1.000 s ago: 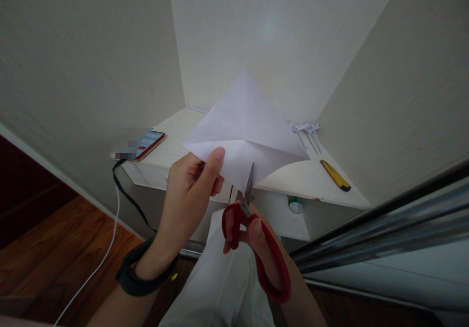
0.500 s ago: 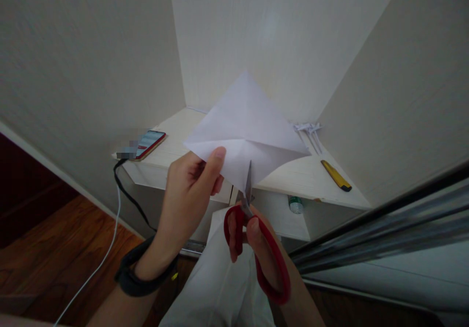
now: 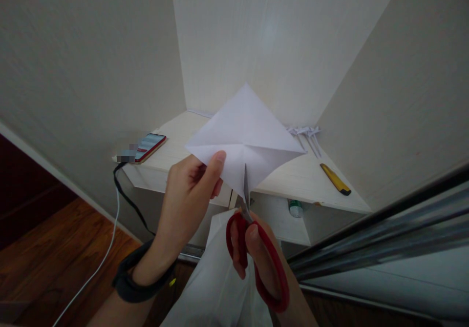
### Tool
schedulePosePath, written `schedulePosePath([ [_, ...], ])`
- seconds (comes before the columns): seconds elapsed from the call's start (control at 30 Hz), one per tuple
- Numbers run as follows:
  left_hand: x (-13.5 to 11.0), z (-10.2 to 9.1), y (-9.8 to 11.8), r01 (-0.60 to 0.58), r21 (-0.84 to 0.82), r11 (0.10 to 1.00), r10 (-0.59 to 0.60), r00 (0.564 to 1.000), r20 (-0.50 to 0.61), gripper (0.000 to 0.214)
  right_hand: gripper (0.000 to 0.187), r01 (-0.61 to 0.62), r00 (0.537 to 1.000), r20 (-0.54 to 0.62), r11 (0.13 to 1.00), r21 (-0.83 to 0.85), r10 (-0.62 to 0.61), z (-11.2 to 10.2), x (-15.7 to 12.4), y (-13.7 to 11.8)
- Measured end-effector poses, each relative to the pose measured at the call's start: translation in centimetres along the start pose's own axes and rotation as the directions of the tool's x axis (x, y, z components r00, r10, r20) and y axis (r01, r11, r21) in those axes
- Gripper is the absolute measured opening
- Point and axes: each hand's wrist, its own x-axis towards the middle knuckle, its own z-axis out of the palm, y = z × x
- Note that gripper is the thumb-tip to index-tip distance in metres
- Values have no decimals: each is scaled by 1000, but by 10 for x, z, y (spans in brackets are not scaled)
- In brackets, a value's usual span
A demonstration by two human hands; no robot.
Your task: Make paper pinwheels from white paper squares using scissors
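Observation:
A white creased sheet of paper [image 3: 246,117] is held up with one corner away from me and one toward me. My left hand [image 3: 192,183] pinches its left side, thumb on top and fingers curled beneath. My right hand [image 3: 262,244] grips red-handled scissors [image 3: 275,268], with fingers through the loops. The scissor blades point away from me along the sheet's centre crease, at the near corner. One blade lies over the paper's upper face; the other is mostly hidden.
A phone [image 3: 150,146] lies on the left of the white shelf [image 3: 168,163], by a black strap and white cable [image 3: 112,244]. On the right are a yellow utility knife [image 3: 334,178] and folded paper pieces [image 3: 306,132]. A green-labelled bottle [image 3: 295,208] sits below.
The paper's far corner has dipped slightly toward me and the sheet lies flatter. The scissor blades have shifted slightly left, closer in line with the centre crease. Both hands keep their holds.

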Motion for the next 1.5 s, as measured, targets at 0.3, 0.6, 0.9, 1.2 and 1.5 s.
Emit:
schedulePosePath([
  [0.3, 0, -1, -1, -10, -36, 999, 10, 1000, 9, 41, 66, -41, 998, 54, 999, -9, 42, -1, -3, -4],
  [0.6, 0, 0, 0, 12, -12, 1000, -12, 1000, -1, 38, 62, -91, 995, 40, 995, 39, 90, -1, -3, -1],
  [0.9, -2, -1, 1, 24, -16, 1000, -23, 998, 56, 39, 58, -17, 998, 69, 994, 107, 10, 2, 1, 3],
  [1.2, -7, 1, -4, 96, -39, 995, -90, 985, 148, 38, 56, 89, 996, -2, 988, 122, -90, 8, 10, -4],
  [1.5, -8, 1, -4, 88, -18, 996, -85, 987, 138, 39, 60, 56, 997, -50, 997, 48, -54, 9, 11, 2],
])
